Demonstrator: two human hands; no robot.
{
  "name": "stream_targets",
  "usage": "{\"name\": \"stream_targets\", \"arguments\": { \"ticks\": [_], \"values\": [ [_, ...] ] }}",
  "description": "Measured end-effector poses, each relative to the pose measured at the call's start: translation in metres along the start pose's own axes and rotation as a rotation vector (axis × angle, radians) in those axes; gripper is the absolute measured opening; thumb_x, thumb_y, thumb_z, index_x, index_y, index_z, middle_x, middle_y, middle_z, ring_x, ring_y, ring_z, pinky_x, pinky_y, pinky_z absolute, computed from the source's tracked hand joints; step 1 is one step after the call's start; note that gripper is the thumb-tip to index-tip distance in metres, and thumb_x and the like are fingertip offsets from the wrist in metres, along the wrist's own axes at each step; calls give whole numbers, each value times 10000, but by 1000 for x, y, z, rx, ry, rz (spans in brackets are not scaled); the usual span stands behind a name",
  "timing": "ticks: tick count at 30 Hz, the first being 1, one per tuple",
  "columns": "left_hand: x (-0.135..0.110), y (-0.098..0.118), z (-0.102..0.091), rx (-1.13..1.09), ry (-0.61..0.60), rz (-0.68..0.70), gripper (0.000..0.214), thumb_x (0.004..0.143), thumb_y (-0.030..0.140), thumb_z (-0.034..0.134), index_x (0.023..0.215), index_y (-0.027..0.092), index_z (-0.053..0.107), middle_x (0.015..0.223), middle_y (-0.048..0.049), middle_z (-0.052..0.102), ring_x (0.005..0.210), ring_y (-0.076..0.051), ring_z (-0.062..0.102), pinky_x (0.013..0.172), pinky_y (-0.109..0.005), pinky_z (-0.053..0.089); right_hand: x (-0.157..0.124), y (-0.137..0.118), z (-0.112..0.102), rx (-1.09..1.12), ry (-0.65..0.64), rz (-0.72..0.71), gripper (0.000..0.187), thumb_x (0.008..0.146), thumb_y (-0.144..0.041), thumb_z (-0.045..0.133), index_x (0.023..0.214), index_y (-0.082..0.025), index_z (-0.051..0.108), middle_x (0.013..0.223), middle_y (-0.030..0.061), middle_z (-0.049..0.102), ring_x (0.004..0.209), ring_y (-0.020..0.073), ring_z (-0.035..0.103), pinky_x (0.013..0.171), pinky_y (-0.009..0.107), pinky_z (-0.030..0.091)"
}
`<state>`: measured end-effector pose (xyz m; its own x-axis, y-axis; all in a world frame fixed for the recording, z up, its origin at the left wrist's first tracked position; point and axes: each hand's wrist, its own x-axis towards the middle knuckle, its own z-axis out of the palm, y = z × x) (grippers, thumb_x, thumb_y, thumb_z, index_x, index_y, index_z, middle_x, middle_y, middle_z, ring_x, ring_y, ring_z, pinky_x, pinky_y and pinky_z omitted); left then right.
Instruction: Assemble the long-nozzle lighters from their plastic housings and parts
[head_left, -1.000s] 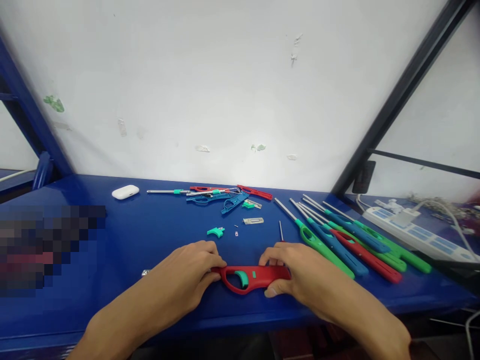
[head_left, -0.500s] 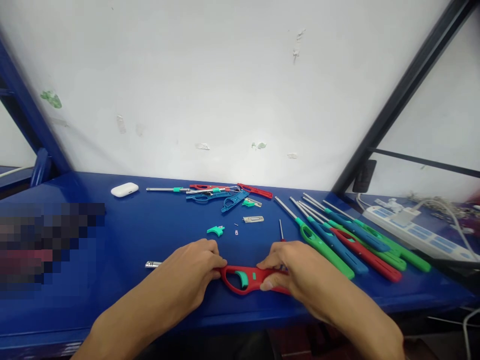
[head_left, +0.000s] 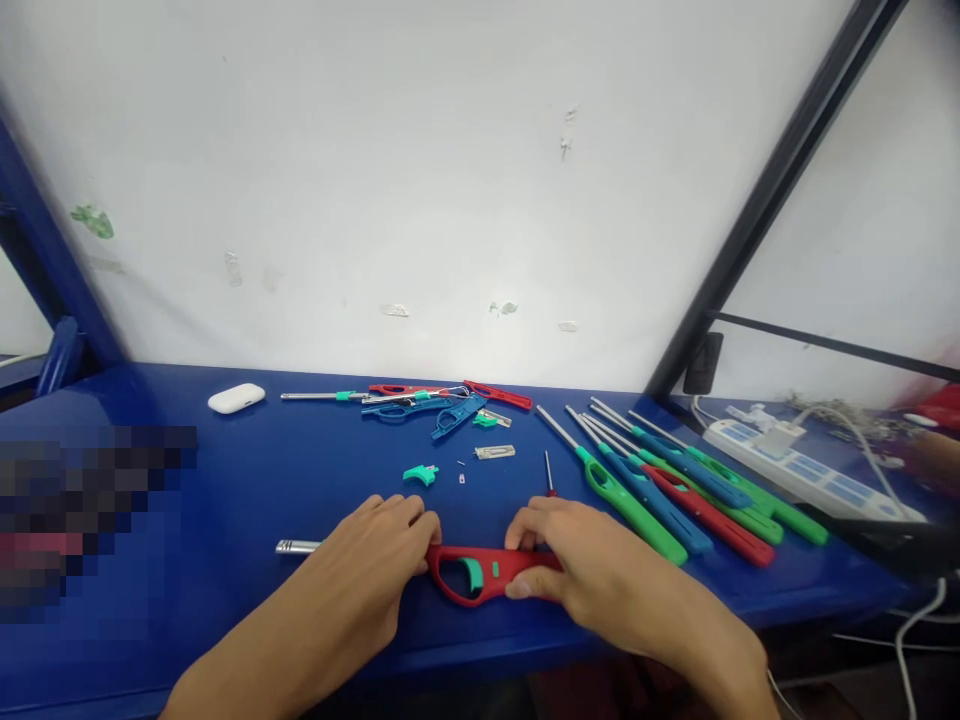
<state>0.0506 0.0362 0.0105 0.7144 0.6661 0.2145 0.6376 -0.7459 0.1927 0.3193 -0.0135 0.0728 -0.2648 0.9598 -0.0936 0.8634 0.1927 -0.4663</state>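
A red utility lighter point(head_left: 491, 572) with a green trigger lies crosswise near the table's front edge, its metal tube point(head_left: 298, 547) pointing left. My left hand point(head_left: 382, 545) is closed around the lighter where the tube meets the red body. At the handle, my right hand point(head_left: 566, 555) grips with the thumb below and the fingers above. Just beyond the hands are a loose green trigger point(head_left: 421, 475), a tiny pink-white piece point(head_left: 462, 479) and a clear fuel tank point(head_left: 495, 452). A screwdriver point(head_left: 549, 474) sticks out behind my right hand, its handle mostly hidden.
Opened red and blue lighter shells point(head_left: 457, 416) and tubes lie along the wall. Several whole lighters point(head_left: 705, 510) are fanned out at right, beside a power strip point(head_left: 810, 465). A white earbud case point(head_left: 236, 398) sits back left. At far right another person's hand point(head_left: 937, 465) is partly visible.
The view has shifted slightly, so the whole scene sits a little lower and further left. Both hands keep their hold on the red lighter. Another person's hand has appeared at far right.
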Motion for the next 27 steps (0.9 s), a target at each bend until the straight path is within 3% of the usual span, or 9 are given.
{"name": "stream_targets", "arguments": {
  "ticks": [4, 7, 9, 11, 14, 18, 20, 23, 27],
  "values": [
    [2, 0, -10, 11, 45, 30, 438, 920, -41, 433, 1169, 270, 616, 1185, -26, 664, 1057, -240, 630, 1060, -452, 390, -2, 1, -5, 11, -109, 14, 142, 990, -400, 676, 980, -260, 662, 975, -13, 710, 911, 221, 641, 775, 314, 420],
    [9, 2, -16, 58, 66, 21, 381, 933, -40, 418, 1057, 241, 643, 1093, -39, 685, 958, -248, 632, 960, -439, 446, 1, 4, -7, 11, -178, -48, 223, 1055, -447, 574, 1020, -254, 681, 1025, 10, 728, 987, 243, 658, 858, 337, 428],
    [15, 5, -19, 82, 79, 27, 304, 987, 17, 456, 1014, 232, 668, 1050, -43, 704, 922, -257, 635, 886, -429, 481, 2, 8, -8, 28, -153, -88, 253, 1079, -455, 534, 1080, -255, 688, 1083, 17, 733, 1033, 245, 661, 905, 341, 432],
    [18, 7, -21, 98, 136, 56, 249, 1022, 88, 527, 1131, 239, 693, 1110, -49, 732, 1011, -271, 650, 915, -434, 503, 2, 12, -11, 37, -95, -99, 279, 1094, -469, 506, 1104, -254, 684, 1073, 20, 732, 1008, 237, 664, 889, 334, 445],
    [14, 4, -28, 143, 281, 97, 462, 1019, 156, 600, 1467, 265, 565, 1371, -73, 700, 1315, -307, 580, 1090, -490, 466, 1, 20, -15, 32, -38, -79, 351, 1108, -517, 452, 1046, -251, 673, 927, 13, 724, 861, 223, 661, 780, 323, 457],
    [1, -23, -41, 257, 405, 54, 605, 1018, 228, 601, 1597, 232, 429, 1577, -114, 561, 1515, -365, 410, 1170, -590, 390, -4, 30, -22, 15, 16, -61, 407, 1104, -586, 413, 1059, -267, 660, 862, 3, 702, 808, 221, 646, 734, 322, 434],
    [-4, -41, -47, 303, 456, 21, 499, 1032, 258, 579, 1525, 205, 523, 1519, -127, 616, 1482, -390, 454, 1147, -609, 389, -6, 34, -25, 19, 17, -62, 416, 1107, -594, 401, 1027, -266, 643, 860, -3, 693, 805, 216, 634, 739, 321, 425],
    [-4, -54, -52, 287, 439, 95, 262, 1083, 288, 521, 1272, 227, 693, 1210, -74, 781, 1245, -336, 652, 1093, -556, 408, -8, 34, -27, 26, 14, -66, 421, 1111, -589, 393, 984, -262, 625, 866, -7, 684, 804, 210, 621, 748, 319, 418],
    [4, -36, -53, 215, 401, 165, 251, 1120, 240, 461, 1136, 261, 710, 1092, -23, 772, 1104, -268, 670, 1011, -464, 418, -8, 24, -26, -1, 28, -71, 407, 1102, -595, 413, 1009, -277, 650, 888, -8, 694, 818, 216, 625, 748, 319, 411]
  ]
}}
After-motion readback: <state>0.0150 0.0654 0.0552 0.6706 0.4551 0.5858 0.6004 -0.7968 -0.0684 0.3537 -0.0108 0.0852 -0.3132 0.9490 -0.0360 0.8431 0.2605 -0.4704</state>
